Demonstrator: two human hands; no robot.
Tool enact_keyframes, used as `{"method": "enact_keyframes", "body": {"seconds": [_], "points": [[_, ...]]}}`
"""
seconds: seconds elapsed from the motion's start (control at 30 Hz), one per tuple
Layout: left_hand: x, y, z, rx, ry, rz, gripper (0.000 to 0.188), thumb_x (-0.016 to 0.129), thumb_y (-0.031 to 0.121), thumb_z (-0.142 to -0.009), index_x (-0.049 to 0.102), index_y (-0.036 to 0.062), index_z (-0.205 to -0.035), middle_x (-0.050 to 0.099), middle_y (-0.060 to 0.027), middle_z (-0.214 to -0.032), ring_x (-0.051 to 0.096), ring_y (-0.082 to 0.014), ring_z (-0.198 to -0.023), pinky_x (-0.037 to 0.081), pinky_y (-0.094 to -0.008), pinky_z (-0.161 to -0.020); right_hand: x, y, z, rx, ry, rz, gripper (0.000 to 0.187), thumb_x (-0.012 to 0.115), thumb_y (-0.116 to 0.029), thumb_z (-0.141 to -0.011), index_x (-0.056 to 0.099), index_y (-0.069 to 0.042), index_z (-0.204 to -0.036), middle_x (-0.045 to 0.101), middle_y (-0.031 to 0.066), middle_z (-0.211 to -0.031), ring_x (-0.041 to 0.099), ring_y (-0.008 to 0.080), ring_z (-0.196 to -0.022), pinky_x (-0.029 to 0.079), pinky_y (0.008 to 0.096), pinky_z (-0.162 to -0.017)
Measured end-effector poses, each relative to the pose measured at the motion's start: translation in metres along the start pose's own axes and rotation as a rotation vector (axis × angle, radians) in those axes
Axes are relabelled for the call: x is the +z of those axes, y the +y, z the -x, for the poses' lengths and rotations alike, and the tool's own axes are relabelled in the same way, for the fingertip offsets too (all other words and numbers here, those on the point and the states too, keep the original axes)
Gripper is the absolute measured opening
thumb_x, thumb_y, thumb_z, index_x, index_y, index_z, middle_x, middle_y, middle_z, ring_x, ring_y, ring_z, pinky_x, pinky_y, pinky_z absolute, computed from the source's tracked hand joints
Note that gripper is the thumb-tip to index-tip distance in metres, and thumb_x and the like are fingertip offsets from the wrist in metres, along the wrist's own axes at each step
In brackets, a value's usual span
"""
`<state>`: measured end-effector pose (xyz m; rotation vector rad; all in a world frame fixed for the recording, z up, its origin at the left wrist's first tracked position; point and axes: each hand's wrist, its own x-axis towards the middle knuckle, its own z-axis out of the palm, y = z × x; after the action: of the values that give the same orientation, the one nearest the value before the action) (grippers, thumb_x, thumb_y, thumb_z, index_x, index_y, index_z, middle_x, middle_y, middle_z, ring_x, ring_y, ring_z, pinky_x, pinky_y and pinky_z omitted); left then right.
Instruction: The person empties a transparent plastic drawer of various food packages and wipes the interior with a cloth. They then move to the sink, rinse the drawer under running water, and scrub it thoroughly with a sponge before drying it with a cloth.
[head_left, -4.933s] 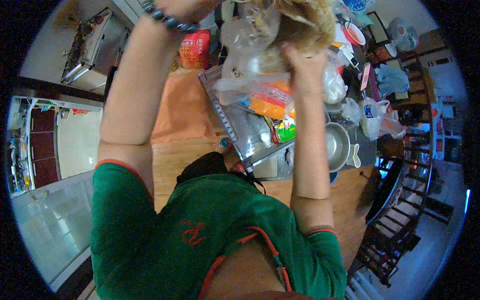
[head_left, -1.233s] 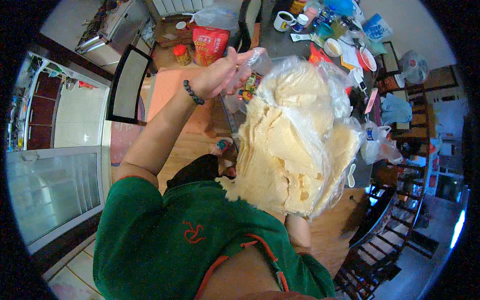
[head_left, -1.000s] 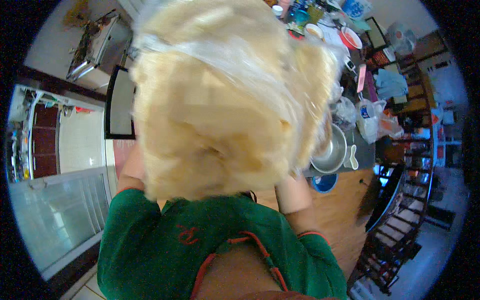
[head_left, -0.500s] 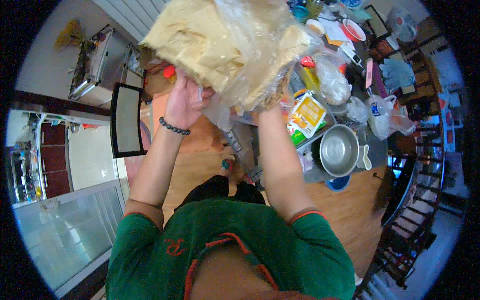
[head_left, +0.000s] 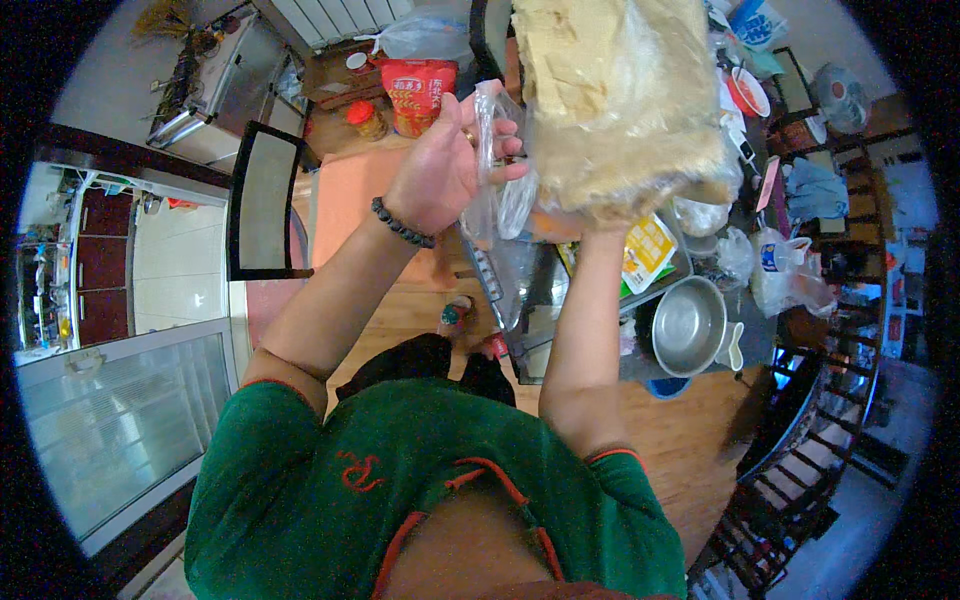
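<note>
A clear plastic bag [head_left: 690, 150] with a thick slab of pale yellow sheets, like tofu skin, [head_left: 600, 60] is held up over the table's near left part. My right hand [head_left: 604, 224] is beneath its lower end and bears it; the fingers are hidden behind the bag. Left of the slab, my left hand [head_left: 455, 165] holds the bag's loose, crumpled mouth. Its fingers curl partly round the thin plastic, which hangs down below them. A dark beaded bracelet [head_left: 400, 224] is on that wrist.
On the dark table stand a metal pot [head_left: 690, 325], a white spoon [head_left: 734, 345], a yellow-and-white packet [head_left: 648, 250] and several plastic bags. A red bag [head_left: 418, 95] and a red-lidded jar [head_left: 366, 120] stand beyond my left hand. A dark-framed chair [head_left: 268, 205] is at left.
The bag with the slab has moved right and turned more upright. My left hand has come away from the slab's edge, rightward and up, with loose plastic in its fingers. The red bag has come into view.
</note>
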<state>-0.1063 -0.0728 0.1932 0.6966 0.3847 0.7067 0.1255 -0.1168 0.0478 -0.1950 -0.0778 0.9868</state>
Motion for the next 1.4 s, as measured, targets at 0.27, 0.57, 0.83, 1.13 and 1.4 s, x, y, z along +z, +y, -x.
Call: {"method": "enact_keyframes", "body": {"seconds": [0.27,0.57,0.83,1.13,1.4], "points": [[-0.016,0.036,0.005,-0.117,0.019,-0.140,0.030,0.046,0.021,-0.092,0.050,0.0042,-0.116,0.048,0.0032,-0.070,0.039,-0.0042,-0.057,0.032,-0.0179,-0.051,0.027,-0.026,0.071,-0.025,0.124,0.147,0.050,0.056,-0.021,-0.081,0.042,-0.004,-0.126,0.048,0.0126,-0.124,0.044,0.0318,-0.116,0.035,0.0484,-0.099],[0.019,0.037,-0.061,-0.177,-0.209,-0.037,0.018,0.045,0.016,-0.092,0.053,0.0044,-0.104,0.032,0.0083,-0.057,0.026,-0.0012,-0.047,0.020,-0.0162,-0.041,0.058,-0.073,0.180,-0.079,0.244,0.281,0.050,0.055,-0.022,-0.081,0.042,-0.004,-0.126,0.048,0.0125,-0.124,0.044,0.0318,-0.116,0.035,0.0486,-0.099],[0.067,0.058,-0.029,0.030,-0.317,-0.468,0.027,0.050,0.017,-0.091,0.056,0.0009,-0.111,0.056,0.0019,-0.077,0.041,-0.0010,-0.055,0.032,-0.0138,-0.045,0.060,-0.084,0.250,-0.120,0.285,0.299,0.049,0.054,-0.023,-0.082,0.042,-0.004,-0.126,0.048,0.0124,-0.125,0.044,0.0318,-0.116,0.035,0.0488,-0.100],[0.020,0.040,-0.015,-0.014,-0.224,-0.605,0.032,0.054,0.015,-0.088,0.054,-0.0003,-0.116,0.062,-0.0017,-0.095,0.052,-0.0030,-0.074,0.039,-0.0139,-0.054,0.072,-0.065,0.287,-0.063,0.234,0.288,0.049,0.053,-0.023,-0.083,0.042,-0.004,-0.126,0.049,0.0123,-0.125,0.044,0.0318,-0.117,0.034,0.0490,-0.100],[0.031,0.071,-0.004,-0.254,-0.383,-0.639,0.040,0.056,0.015,-0.086,0.048,0.0037,-0.123,0.058,0.0032,-0.080,0.050,0.0003,-0.063,0.039,-0.0117,-0.050,0.097,-0.037,0.267,-0.026,0.121,0.264,0.048,0.052,-0.024,-0.084,0.042,-0.004,-0.126,0.049,0.0122,-0.125,0.044,0.0317,-0.117,0.034,0.0492,-0.100]]}}
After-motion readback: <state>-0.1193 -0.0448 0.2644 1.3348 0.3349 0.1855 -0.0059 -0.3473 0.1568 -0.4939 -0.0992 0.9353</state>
